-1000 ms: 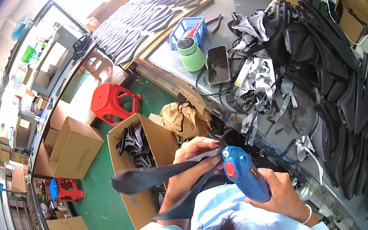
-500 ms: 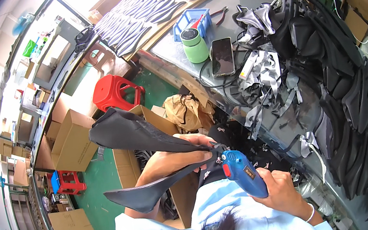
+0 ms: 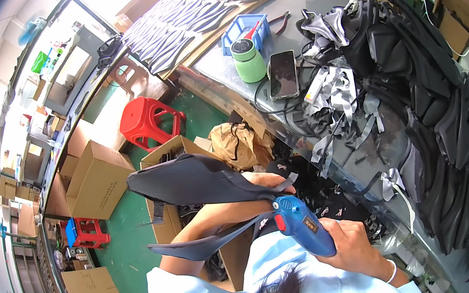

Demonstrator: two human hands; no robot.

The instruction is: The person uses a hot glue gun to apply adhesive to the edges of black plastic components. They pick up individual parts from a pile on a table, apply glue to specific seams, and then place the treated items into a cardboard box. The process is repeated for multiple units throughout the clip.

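My left hand (image 3: 234, 211) grips a curved black padded fabric piece (image 3: 191, 179), whose two long lobes spread to the left, one above my forearm and one below it. A narrow grey strip (image 3: 286, 182) sticks out by my left fingertips at the piece's right end. In my right hand (image 3: 353, 244) is a blue handheld power cutter (image 3: 307, 229) with a red button, my fingers wrapped round its body. The cutter's head is up against the right end of the piece, close below my left fingers; its blade is hidden.
On the metal table (image 3: 225, 79) to the right lie a heap of black padded pieces (image 3: 419, 96), grey offcuts (image 3: 335, 93), a phone (image 3: 282, 74), a green bottle (image 3: 247, 60) and a blue basket (image 3: 245, 28). Cardboard boxes (image 3: 92, 181) and a red stool (image 3: 144, 123) stand left.
The fabric piece has turned and shifted right, its upper lobe now lower. The grey strip now shows at my left fingertips. The cutter has moved slightly left.
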